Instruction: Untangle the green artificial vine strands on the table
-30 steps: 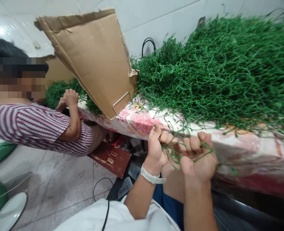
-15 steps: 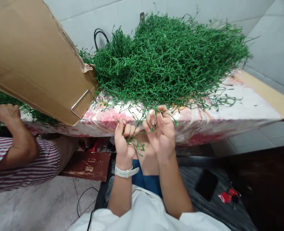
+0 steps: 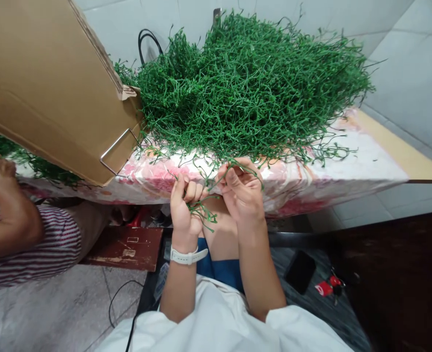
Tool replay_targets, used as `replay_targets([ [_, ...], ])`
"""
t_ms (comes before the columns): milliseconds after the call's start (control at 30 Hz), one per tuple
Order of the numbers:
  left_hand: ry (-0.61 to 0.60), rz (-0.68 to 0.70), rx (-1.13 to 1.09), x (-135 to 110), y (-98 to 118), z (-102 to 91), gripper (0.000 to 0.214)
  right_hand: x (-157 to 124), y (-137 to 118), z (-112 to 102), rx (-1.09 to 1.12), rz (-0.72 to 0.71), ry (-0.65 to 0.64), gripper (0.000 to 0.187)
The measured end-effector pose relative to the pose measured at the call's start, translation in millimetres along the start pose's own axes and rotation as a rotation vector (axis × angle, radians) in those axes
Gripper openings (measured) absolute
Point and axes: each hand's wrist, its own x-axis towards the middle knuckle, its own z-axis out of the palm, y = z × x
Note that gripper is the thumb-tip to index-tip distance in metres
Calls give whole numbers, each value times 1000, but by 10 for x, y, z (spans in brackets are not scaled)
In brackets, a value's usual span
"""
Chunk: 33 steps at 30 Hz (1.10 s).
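A big heap of thin green stems [image 3: 252, 88] covers a table with a pink flowered cloth [image 3: 351, 166]. At the table's front edge my left hand [image 3: 184, 210], with a white watch on the wrist, is closed round a small bunch of green stems [image 3: 201, 215]. Right beside it my right hand [image 3: 242, 193] pinches a single stem that runs up into the heap. Both hands hang just below the cloth's edge, over my lap.
A large cardboard flap [image 3: 51, 83] with a metal clip juts over the table's left part. A person in a striped shirt [image 3: 29, 244] sits at the left, one hand on the table. A black phone [image 3: 299, 272] and red keys [image 3: 326, 288] lie beside me at the right.
The view swung right, away from the other person. My hands stayed together at the table edge; the right hand shifted from a fist to pinching one stem.
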Motion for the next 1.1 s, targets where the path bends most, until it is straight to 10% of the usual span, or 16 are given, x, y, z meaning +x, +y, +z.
replay_targets([
  [367, -43, 320, 127, 828, 53, 93, 37, 199, -95, 5, -107, -38, -65, 37],
  [567, -26, 234, 81, 1012, -19, -40, 42, 571, -289, 2, -296, -377, -196, 25],
  [733, -38, 183, 58, 1006, 26, -52, 42, 1671, -647, -93, -1130, -658, -50, 30],
  [833, -30, 210, 62, 1017, 8, -73, 41, 2115, -832, -243, -1760, -452, 47, 55],
  [1000, 15, 243, 79, 1032, -50, -67, 41, 1609, -800, -288, -1472, -706, -191, 32],
  [1100, 59, 277, 89, 981, -54, -2, 44, 941, -561, -202, -1175, -546, -323, 27],
])
